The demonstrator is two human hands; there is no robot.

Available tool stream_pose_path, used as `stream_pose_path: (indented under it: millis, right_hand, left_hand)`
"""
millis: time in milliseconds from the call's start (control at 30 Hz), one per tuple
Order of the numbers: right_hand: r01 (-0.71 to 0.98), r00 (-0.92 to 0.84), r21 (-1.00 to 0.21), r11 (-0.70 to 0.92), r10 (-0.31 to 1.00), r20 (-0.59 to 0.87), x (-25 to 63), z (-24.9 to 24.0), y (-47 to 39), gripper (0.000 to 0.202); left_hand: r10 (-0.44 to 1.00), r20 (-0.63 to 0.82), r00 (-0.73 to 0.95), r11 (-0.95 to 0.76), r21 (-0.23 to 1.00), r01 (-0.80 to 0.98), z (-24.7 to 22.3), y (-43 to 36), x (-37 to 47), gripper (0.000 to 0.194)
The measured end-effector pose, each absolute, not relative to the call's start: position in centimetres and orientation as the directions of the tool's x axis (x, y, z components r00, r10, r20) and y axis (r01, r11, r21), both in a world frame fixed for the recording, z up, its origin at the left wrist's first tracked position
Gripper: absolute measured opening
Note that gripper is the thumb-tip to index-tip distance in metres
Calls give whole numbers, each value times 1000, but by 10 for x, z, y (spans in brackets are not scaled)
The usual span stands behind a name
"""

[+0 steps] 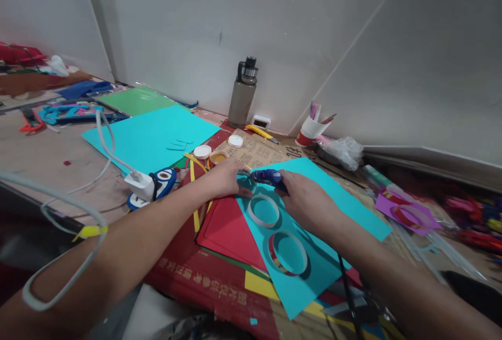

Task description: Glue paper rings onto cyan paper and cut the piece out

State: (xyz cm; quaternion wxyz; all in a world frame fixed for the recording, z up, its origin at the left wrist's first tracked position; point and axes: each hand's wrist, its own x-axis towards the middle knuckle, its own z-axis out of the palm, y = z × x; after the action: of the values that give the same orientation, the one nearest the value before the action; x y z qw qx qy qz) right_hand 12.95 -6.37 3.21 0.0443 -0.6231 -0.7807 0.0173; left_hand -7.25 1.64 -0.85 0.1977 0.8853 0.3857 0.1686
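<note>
My right hand [300, 196] is wrapped round a dark blue glue gun [267, 176], its nozzle pointing left. A black cord [347, 290] runs down below my right forearm. Facing it, my left hand [227, 178] pinches a small teal piece [246, 181] close to the nozzle; its shape is partly hidden by the fingers. Under both hands lies a turquoise sheet [314, 290]. On that sheet rest a white ring [263, 211] and a red-and-white ring [287, 253], which look like tape rolls or cut cup rims. Red paper [229, 230] sits beneath the left wrist.
At the back stand a grey bottle [242, 100] and a paper cup [311, 131] of pens. A yellow cutter [262, 132] lies before them. Another turquoise sheet [152, 133] and a white plug [139, 185] are on the left. A purple piece [425, 219] lies right, near clear sticks.
</note>
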Motion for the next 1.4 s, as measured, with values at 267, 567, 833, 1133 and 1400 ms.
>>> stream_pose_path:
  millis: [267,567,833,1133,1400]
  right_hand:
    - [975,-204,-80,206,979,29,128,35,-70,12]
    - [972,-223,-66,227,973,67,128,28,-63,14]
    - [975,-211,-61,213,977,37,131,36,-75,11]
    - [971,-226,-64,229,973,58,126,28,-66,14]
    - [972,-215,-85,218,976,42,128,34,-70,12]
  left_hand:
    - [761,143,633,-618,455,640,-11,19,-71,60]
    - [745,157,648,-627,494,602,-7,17,-72,45]
    - [766,92,637,-603,445,662,-2,16,-70,56]
    - [780,107,616,-585,474,658,-6,15,-71,59]
    - [776,103,623,-592,460,662,-4,16,-70,57]
